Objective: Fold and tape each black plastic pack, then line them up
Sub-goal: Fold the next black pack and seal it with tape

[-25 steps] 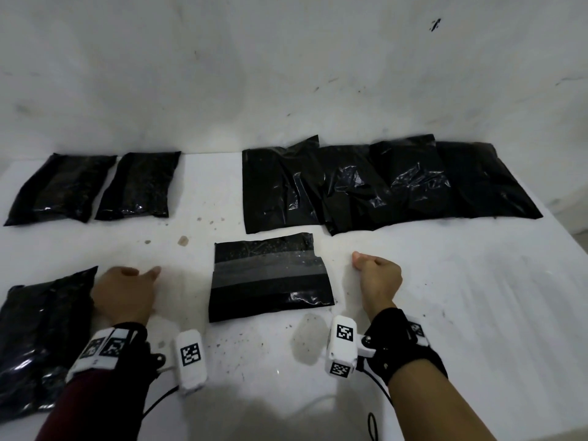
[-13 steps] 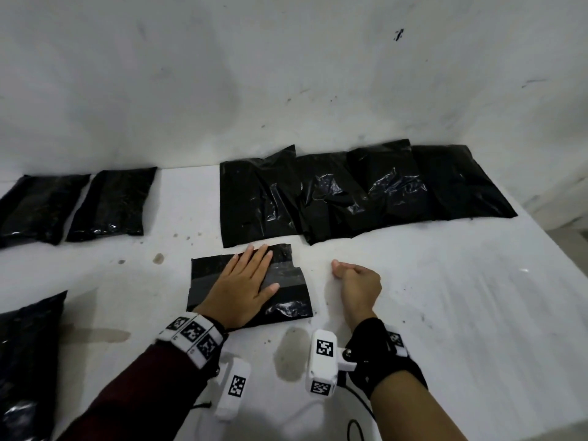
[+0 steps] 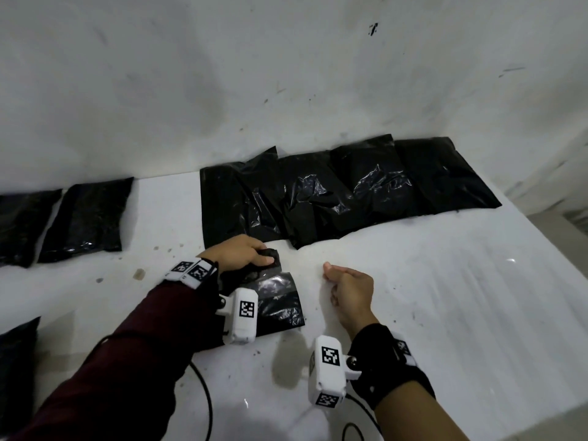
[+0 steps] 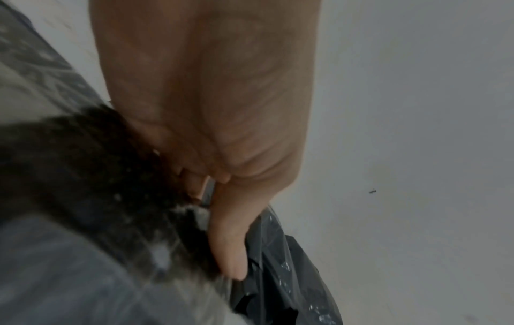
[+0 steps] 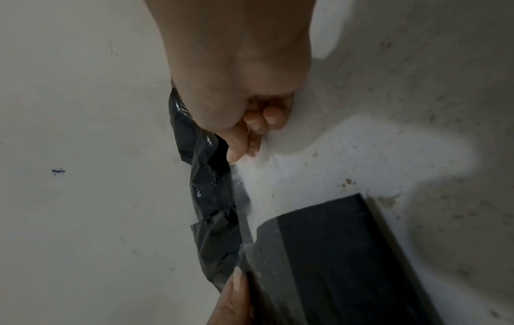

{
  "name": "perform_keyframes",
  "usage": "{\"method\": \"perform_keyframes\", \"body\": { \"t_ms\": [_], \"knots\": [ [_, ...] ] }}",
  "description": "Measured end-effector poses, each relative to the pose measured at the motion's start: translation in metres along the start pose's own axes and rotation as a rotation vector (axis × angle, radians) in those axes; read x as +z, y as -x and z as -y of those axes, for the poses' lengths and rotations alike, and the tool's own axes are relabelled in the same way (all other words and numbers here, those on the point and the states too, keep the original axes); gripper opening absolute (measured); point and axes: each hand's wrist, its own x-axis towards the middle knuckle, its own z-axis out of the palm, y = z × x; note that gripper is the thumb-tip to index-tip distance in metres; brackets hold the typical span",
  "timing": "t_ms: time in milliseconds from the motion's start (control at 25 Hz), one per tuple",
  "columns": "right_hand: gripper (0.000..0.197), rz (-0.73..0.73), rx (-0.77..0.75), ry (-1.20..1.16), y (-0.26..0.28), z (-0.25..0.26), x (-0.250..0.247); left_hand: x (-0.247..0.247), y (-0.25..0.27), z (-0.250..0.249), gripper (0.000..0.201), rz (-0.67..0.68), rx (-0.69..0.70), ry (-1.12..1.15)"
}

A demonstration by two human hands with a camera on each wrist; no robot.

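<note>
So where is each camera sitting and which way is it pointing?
Head: worn on the head, looks down at the table; both forearms show, left hand gripping the near pack.
Left wrist: looks along the palm at the fingers on that pack.
Right wrist: looks along the curled right hand.
Shared: all three show that pack.

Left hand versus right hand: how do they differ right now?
The left hand grips the far edge of the taped pack; the right hand holds nothing. Left lies on the pack, right on bare table beside it. Both have curled fingers.
</note>
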Motion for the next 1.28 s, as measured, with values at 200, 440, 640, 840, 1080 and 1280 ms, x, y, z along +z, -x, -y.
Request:
{"method": "perform_keyframes", "body": {
  "t_ms": [200,440,640,840,1080,1280],
  "knots": [
    [0.011,0.068,-0.006,-0.043,0.004,0.005,-0.003,-0.003,0.003,0.003,0.006,0.091,0.023,0.175],
    [0.013,0.146,-0.022,-0.022,0.007,0.007,-0.006,-0.009,0.011,0.011,0.029,0.236,0.095,0.349],
    [0.018,0.255,0.071,-0.067,0.011,0.006,0.0,-0.017,0.023,0.008,0.05,0.367,0.194,0.437],
    [0.027,0.412,0.174,-0.178,0.021,0.005,0.015,-0.018,0.038,0.005,0.05,0.421,0.313,0.447],
    [0.028,0.618,0.298,-0.206,0.044,0.0,0.04,-0.02,0.056,-0.001,0.033,0.411,0.386,0.445],
    [0.023,0.751,0.242,-0.034,0.057,-0.006,0.038,-0.016,0.058,0.001,0.02,0.355,0.417,0.42]
  ]
}}
